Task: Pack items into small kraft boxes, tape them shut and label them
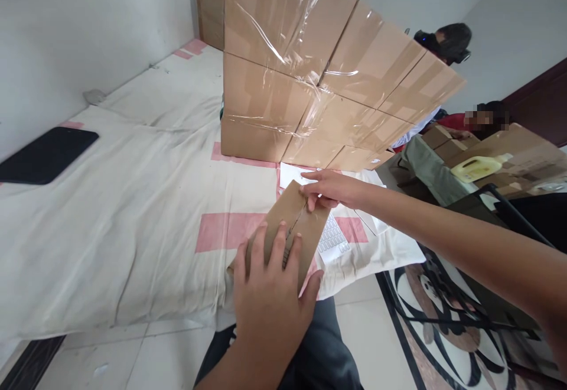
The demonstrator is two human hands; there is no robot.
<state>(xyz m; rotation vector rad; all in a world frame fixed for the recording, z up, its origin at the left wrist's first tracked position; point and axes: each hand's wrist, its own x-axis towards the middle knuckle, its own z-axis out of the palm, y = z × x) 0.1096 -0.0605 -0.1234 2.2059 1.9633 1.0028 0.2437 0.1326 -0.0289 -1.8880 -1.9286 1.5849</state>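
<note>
A small brown cardboard box (pixel 315 224) lies at the front edge of the cloth-covered table, with a seam running along its top. Spread flat over its near part is my left hand (pixel 272 283), fingers apart. At the far end of the box, my right hand (pixel 330 189) has its fingertips on the cardboard near the seam; its fingers are bent and partly hidden. Beside the box on the right lies a white sheet of stickers (pixel 332 237), partly covered by the box. More white paper (pixel 291 172) lies just behind my right hand.
Stacked, taped cartons (pixel 266 94) stand at the back of the table (pixel 110 230). A black tablet-like object (pixel 48 155) lies at the left. Two people are beyond the cartons, near a side table with a yellow bottle (pixel 477 168). A dark chair (pixel 487 230) stands right.
</note>
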